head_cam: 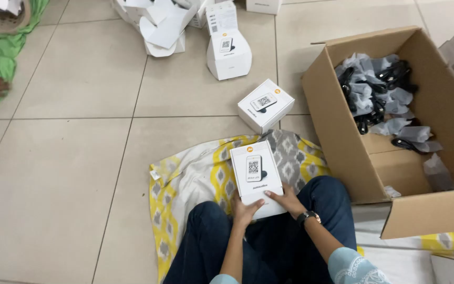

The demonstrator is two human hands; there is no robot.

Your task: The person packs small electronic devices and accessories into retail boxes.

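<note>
From the head camera, looking down over my knees, I have a small white product box [257, 178] held in front of me above my lap, over the yellow and grey patterned cloth [195, 173] I sit on. My left hand [244, 210] cups the near left corner, fingers curled under and thumb up the side, closed on the carton. My right hand [288, 200] grips the near right edge, fingers laid flat across the lid, a watch [309, 215] on that wrist. The box looks to me like light, thin card: stiff at the corners and edges, likely to dent if I squeeze the middle of the lid, and smooth enough to slip if I pinch it only by one side. I judge the best hold to be where I already have it, at two opposite corners with support underneath. Just beyond it another white box [265, 105] of the same kind lies on the tiled floor [69, 158], a third stands further off [228, 52], and to my right an open brown carton [374, 158] holds black cables in grey bags [379, 100].
</note>
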